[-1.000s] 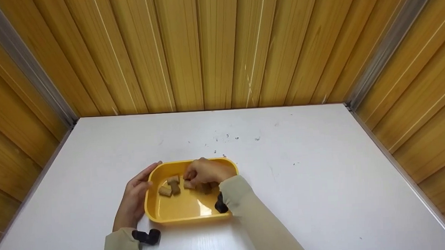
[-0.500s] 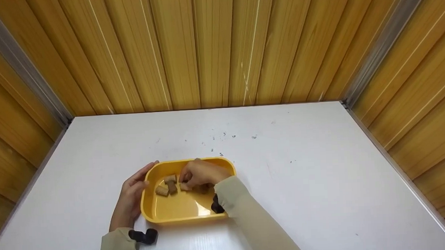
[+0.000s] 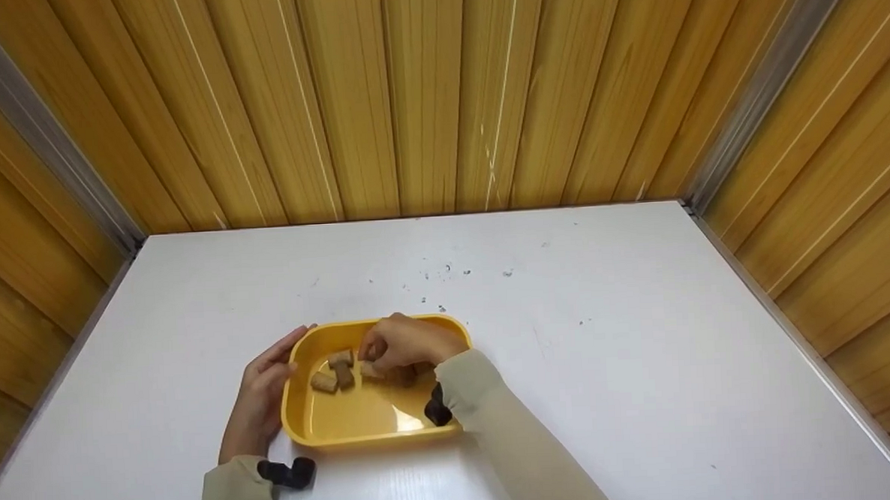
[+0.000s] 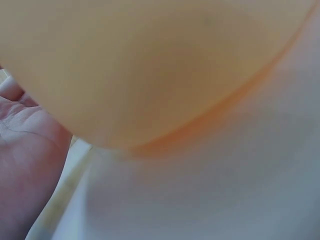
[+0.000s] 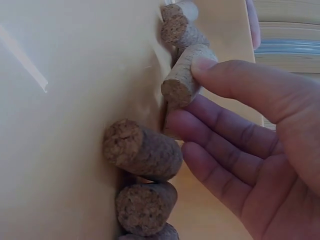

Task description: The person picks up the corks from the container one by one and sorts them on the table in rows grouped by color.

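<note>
A yellow plastic tray point(image 3: 370, 438) with rounded corners holds several short cork stoppers. My left hand point(image 3: 260, 393) rests along the tray's left wall from outside, fingers extended and thumb at the rim; in the left wrist view its palm point(image 4: 30, 150) lies beside the blurred tray wall point(image 4: 175, 75). Reaching inside, my right hand point(image 3: 411, 342) pinches a light cork stopper point(image 5: 181, 82) between thumb and fingers, low over the tray floor. Two darker corks point(image 5: 142, 150) lie close to its fingertips. Left of it, in the head view, lies a small group of corks point(image 3: 344, 375).
The tray stands on a white table point(image 3: 608, 363) with small dark marks point(image 3: 465, 272) behind it. Yellow wood-look panels point(image 3: 423, 93) enclose the back and sides. A black wrist camera point(image 3: 288, 473) sits on the left sleeve, another point(image 3: 438, 408) on the right.
The tray and both hands appear slightly further left in the view, along with the whole scene. My right hand keeps its fingers at the light cork, shifting only a little.
</note>
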`<state>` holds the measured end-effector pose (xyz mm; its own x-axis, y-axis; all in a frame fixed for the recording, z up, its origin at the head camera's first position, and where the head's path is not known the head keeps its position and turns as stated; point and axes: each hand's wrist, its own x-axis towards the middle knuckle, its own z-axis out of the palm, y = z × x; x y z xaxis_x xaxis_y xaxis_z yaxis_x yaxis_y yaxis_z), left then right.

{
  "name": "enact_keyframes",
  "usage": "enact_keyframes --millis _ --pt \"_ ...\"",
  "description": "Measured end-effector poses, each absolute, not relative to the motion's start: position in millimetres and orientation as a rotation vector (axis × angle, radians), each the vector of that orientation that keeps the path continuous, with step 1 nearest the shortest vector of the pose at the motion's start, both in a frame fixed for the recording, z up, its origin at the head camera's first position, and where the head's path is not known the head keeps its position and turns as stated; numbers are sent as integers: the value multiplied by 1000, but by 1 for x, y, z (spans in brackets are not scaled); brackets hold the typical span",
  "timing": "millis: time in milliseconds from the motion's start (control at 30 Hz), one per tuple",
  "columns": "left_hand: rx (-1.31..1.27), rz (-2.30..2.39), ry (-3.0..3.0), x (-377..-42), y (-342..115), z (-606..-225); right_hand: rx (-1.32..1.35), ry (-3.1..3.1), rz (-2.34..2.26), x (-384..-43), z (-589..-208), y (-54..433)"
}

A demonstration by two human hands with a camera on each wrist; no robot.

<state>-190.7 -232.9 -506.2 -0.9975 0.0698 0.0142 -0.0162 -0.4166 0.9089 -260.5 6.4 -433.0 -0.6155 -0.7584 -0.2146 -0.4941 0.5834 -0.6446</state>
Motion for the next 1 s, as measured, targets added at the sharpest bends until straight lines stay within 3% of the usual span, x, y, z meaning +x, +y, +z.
enact_keyframes --millis 1000 --pt "146 2619 1663 -193 -233 -509 -1048 2453 -916 -269 -381 55"
